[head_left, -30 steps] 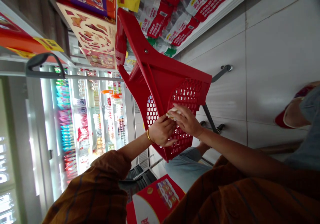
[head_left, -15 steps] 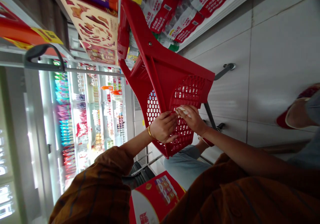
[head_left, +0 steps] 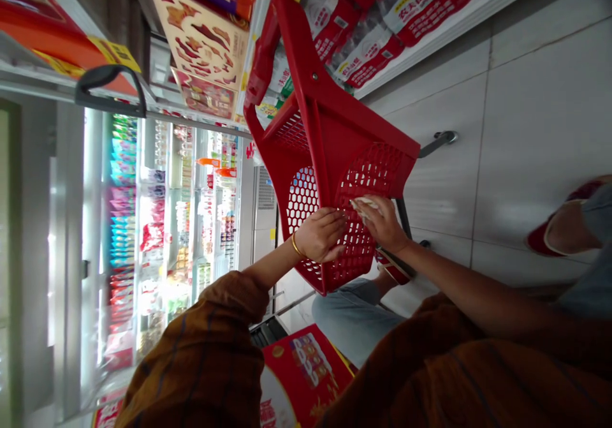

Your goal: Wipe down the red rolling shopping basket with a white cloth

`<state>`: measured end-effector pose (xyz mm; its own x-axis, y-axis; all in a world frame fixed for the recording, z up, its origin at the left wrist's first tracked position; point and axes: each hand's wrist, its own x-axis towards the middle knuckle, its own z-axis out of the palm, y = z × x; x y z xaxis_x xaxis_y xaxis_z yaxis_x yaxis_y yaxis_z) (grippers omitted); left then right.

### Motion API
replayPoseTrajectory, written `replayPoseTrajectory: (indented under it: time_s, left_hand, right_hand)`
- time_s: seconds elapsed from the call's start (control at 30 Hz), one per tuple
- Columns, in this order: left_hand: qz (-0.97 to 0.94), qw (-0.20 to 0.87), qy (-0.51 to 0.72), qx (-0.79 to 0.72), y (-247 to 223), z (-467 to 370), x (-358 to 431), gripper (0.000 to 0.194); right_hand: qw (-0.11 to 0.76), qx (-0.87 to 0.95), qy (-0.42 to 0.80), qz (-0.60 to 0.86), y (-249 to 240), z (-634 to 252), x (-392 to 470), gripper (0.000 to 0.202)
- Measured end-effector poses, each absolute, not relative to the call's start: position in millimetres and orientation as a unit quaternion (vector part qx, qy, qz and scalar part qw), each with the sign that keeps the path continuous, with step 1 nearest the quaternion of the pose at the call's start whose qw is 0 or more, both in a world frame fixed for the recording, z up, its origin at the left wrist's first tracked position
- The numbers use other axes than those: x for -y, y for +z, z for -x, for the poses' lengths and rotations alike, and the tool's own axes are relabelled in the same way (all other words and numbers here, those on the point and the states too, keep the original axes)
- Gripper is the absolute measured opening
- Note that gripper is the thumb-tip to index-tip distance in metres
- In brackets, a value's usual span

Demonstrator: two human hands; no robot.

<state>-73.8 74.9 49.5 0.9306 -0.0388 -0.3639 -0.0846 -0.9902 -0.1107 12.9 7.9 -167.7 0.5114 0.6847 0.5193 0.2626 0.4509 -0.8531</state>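
In front of me a red plastic rolling shopping basket [head_left: 354, 128] appears tilted, with lattice sides and grey legs on wheels. My left hand [head_left: 319, 235], a gold bangle at its wrist, has its fingers closed over the basket's near edge. Beside it, my right hand [head_left: 386, 225] pinches a crumpled whitish cloth or tissue [head_left: 367, 207] against the lattice side. Part of the cloth is hidden under the fingers.
Packs of bottled water [head_left: 368, 48] line a low shelf along the top. Snack boxes [head_left: 201, 39] stand beside them. A lit display fridge [head_left: 167, 224] is at left, a grey pull handle [head_left: 109, 90] before it. A red carton [head_left: 306, 370] lies near my knees. Another person's shoe [head_left: 549, 233] is at right.
The basket and surroundings have shifted right in view. My right hand has moved slightly away from my left, taking the cloth along the lattice. My left hand stays at the edge.
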Motion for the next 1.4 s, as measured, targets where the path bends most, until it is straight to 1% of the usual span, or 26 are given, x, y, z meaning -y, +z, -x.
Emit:
replayPoseTrajectory:
  time_s: [0.23, 0.37, 0.57, 0.73, 0.93, 1.03, 1.13, 1.27, 1.4]
  left_hand:
    - [0.973, 0.034, 0.227, -0.011, 45.4, 78.9, -70.4, 0.045]
    - [0.978, 0.015, 0.208, -0.014, 43.7, 78.7, -67.2, 0.043]
    - [0.987, 0.001, 0.16, -0.022, 41.6, 76.2, -67.5, 0.036]
    - [0.99, -0.005, 0.143, -0.018, 40.5, 72.3, -69.3, 0.031]
    - [0.985, -0.004, 0.17, 0.008, 39.9, 70.1, -72.2, 0.033]
    - [0.984, -0.002, 0.179, 0.016, 40.5, 69.0, -72.8, 0.034]
    - [0.986, -0.002, 0.168, 0.006, 41.7, 67.6, -72.6, 0.034]
    - [0.987, -0.005, 0.163, 0.001, 42.0, 65.7, -71.1, 0.035]
    - [0.982, -0.008, 0.185, 0.016, 41.2, 64.3, -68.9, 0.033]
  right_hand:
    - [0.718, 0.493, 0.163, 0.464, -110.8, -34.7, -21.3, 0.044]
    - [0.717, 0.533, 0.131, 0.429, -99.4, -39.2, -26.7, 0.046]
    - [0.686, 0.569, 0.129, 0.435, -107.1, -34.1, -24.1, 0.05]
    - [0.679, 0.557, 0.082, 0.47, -127.1, -29.0, -19.0, 0.057]
    - [0.652, 0.552, 0.115, 0.507, -161.9, -27.2, -14.3, 0.045]
    - [0.661, 0.542, 0.119, 0.505, -164.8, -30.9, -14.3, 0.04]
    - [0.688, 0.521, 0.098, 0.496, -149.3, -38.4, -17.7, 0.04]
    - [0.731, 0.511, 0.085, 0.445, -113.2, -51.6, -27.9, 0.05]
    - [0.702, 0.58, 0.115, 0.398, -90.4, -58.8, -39.5, 0.051]
